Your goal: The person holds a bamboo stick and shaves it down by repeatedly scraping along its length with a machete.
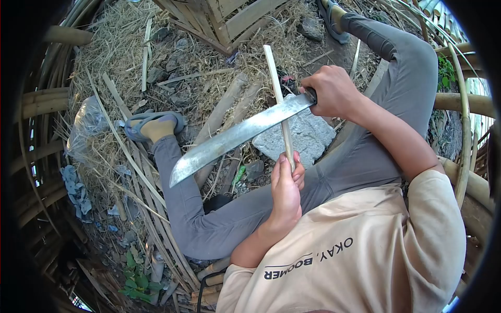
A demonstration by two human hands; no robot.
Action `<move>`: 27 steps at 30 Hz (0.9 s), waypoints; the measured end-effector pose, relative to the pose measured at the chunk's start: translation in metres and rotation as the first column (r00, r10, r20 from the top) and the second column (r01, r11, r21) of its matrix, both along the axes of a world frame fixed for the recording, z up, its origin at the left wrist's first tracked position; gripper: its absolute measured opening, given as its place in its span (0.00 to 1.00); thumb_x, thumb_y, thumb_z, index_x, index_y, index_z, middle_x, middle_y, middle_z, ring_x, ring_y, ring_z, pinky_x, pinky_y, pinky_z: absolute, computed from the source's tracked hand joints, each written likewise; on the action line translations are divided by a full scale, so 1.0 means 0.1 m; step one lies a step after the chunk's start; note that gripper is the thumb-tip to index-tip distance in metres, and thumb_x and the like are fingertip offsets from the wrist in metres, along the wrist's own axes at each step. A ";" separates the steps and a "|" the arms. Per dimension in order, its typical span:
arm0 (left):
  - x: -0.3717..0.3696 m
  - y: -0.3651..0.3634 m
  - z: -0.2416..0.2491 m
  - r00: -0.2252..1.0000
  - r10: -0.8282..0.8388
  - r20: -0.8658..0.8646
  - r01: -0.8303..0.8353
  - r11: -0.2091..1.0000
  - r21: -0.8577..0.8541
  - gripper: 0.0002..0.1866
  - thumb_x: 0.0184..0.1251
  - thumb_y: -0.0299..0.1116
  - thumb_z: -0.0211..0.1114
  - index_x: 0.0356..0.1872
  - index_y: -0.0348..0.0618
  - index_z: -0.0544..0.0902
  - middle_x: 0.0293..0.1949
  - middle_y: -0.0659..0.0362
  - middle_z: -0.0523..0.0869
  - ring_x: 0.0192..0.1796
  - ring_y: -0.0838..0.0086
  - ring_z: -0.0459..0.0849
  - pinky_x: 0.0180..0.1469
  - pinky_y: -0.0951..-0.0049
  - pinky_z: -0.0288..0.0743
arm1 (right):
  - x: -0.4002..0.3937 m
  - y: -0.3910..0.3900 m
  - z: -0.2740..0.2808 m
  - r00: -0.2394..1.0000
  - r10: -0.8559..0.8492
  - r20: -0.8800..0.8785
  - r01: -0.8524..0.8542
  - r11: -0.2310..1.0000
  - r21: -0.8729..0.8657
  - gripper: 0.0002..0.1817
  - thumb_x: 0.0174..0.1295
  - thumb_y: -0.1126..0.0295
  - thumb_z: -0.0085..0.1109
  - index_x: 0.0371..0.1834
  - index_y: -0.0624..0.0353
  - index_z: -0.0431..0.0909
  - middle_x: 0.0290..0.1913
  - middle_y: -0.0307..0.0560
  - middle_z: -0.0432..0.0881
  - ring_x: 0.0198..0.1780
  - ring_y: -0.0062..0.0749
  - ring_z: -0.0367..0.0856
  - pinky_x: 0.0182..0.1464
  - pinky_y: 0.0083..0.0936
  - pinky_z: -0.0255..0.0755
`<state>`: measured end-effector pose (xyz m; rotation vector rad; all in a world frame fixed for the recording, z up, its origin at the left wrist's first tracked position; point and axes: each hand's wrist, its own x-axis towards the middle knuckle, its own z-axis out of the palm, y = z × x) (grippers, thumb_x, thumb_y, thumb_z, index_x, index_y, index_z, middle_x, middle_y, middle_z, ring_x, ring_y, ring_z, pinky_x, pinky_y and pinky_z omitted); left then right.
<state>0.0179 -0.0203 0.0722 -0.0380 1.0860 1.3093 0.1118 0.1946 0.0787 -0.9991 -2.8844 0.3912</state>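
My right hand is closed round the dark handle of a machete, whose long, broad blade points down to the left. A pale bamboo strip stands up from my left hand, which grips its lower end with the thumb along it. The blade crosses the strip at about mid-length, in front of it, and seems to touch it. Behind the strip's lower part lies a large pale grey stone on the ground between my legs.
A slatted wooden crate stands at the far side. Bamboo poles and long split strips lie on ground strewn with shavings. Clear plastic and blue scraps are at the left. Bamboo rails stand at the right.
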 end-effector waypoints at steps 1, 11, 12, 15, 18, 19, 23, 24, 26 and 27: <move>0.00 0.00 0.00 1.000 0.001 0.003 -0.001 1.000 0.000 0.17 0.85 0.42 0.36 0.42 0.46 0.71 0.23 0.71 0.62 0.21 0.89 0.54 0.23 0.85 0.51 | 0.02 0.01 -0.02 1.000 0.000 -0.018 0.000 1.000 0.016 0.11 0.34 0.69 0.65 0.26 0.53 0.84 0.20 0.51 0.80 0.29 0.51 0.81 0.36 0.42 0.73; 0.00 0.03 -0.02 1.000 -0.007 -0.011 0.007 1.000 0.002 0.16 0.85 0.42 0.35 0.42 0.47 0.71 0.23 0.71 0.62 0.21 0.89 0.54 0.22 0.85 0.50 | 0.03 0.14 -0.01 0.999 -0.035 0.000 0.035 0.995 0.088 0.12 0.38 0.63 0.67 0.26 0.57 0.86 0.21 0.56 0.81 0.30 0.54 0.83 0.37 0.43 0.77; 0.00 0.04 -0.02 1.000 -0.006 -0.011 0.006 1.000 -0.001 0.16 0.85 0.41 0.35 0.42 0.47 0.70 0.23 0.71 0.62 0.21 0.89 0.54 0.22 0.85 0.50 | 0.03 0.15 -0.01 0.999 -0.036 -0.004 0.036 0.995 0.088 0.12 0.39 0.63 0.67 0.26 0.57 0.86 0.21 0.56 0.81 0.30 0.54 0.83 0.37 0.43 0.77; -0.01 0.01 -0.02 1.000 -0.007 -0.010 0.007 1.000 0.005 0.16 0.85 0.41 0.35 0.43 0.47 0.70 0.23 0.71 0.62 0.21 0.89 0.54 0.22 0.85 0.50 | 0.05 0.17 -0.03 0.999 -0.024 -0.045 0.027 0.997 0.079 0.12 0.41 0.63 0.66 0.28 0.58 0.86 0.23 0.57 0.82 0.31 0.53 0.84 0.38 0.43 0.77; 0.02 -0.04 0.00 1.000 -0.027 0.016 0.026 0.999 0.030 0.15 0.84 0.40 0.36 0.42 0.46 0.71 0.23 0.71 0.62 0.21 0.89 0.54 0.22 0.85 0.50 | 0.16 0.53 -0.08 0.976 -0.176 -0.125 0.200 0.956 0.213 0.14 0.44 0.62 0.66 0.32 0.58 0.87 0.26 0.57 0.84 0.33 0.52 0.85 0.41 0.42 0.78; 0.03 -0.07 0.01 0.999 -0.038 0.028 0.037 0.999 0.040 0.15 0.84 0.41 0.36 0.42 0.46 0.71 0.22 0.71 0.62 0.21 0.89 0.54 0.22 0.85 0.49 | 0.22 0.64 -0.07 0.954 -0.251 -0.165 0.289 0.917 0.276 0.14 0.45 0.62 0.66 0.33 0.59 0.88 0.27 0.58 0.84 0.34 0.52 0.85 0.42 0.41 0.78; 0.06 -0.06 0.17 0.994 -0.108 -0.012 0.109 0.987 0.119 0.17 0.84 0.43 0.38 0.39 0.45 0.72 0.21 0.71 0.63 0.19 0.89 0.54 0.21 0.84 0.48 | 0.34 0.72 0.16 0.924 -0.330 -0.193 0.370 0.901 0.225 0.17 0.48 0.62 0.67 0.39 0.60 0.88 0.31 0.58 0.86 0.37 0.52 0.86 0.47 0.41 0.78; 0.02 -0.05 0.16 0.994 -0.101 0.031 0.097 0.988 0.121 0.18 0.84 0.44 0.39 0.39 0.45 0.72 0.20 0.71 0.63 0.19 0.89 0.54 0.20 0.84 0.47 | 0.33 0.61 0.16 0.928 -0.324 -0.186 0.355 0.919 0.169 0.17 0.49 0.62 0.67 0.39 0.61 0.88 0.32 0.58 0.86 0.38 0.52 0.86 0.48 0.41 0.78; -0.02 -0.04 0.12 0.993 -0.092 0.079 0.080 0.988 0.135 0.19 0.83 0.46 0.39 0.38 0.45 0.72 0.20 0.71 0.63 0.18 0.89 0.54 0.20 0.84 0.47 | 0.26 0.42 0.11 0.940 -0.295 -0.168 0.312 0.947 0.080 0.17 0.50 0.62 0.67 0.40 0.61 0.87 0.32 0.60 0.85 0.38 0.54 0.85 0.49 0.41 0.77; -0.04 -0.04 0.10 0.992 -0.090 0.083 0.077 0.986 0.147 0.20 0.83 0.47 0.38 0.38 0.45 0.72 0.19 0.71 0.63 0.17 0.89 0.54 0.19 0.84 0.47 | 0.23 0.38 0.06 0.942 -0.281 -0.181 0.300 0.950 0.085 0.17 0.50 0.62 0.67 0.40 0.62 0.87 0.33 0.60 0.85 0.38 0.54 0.85 0.49 0.41 0.77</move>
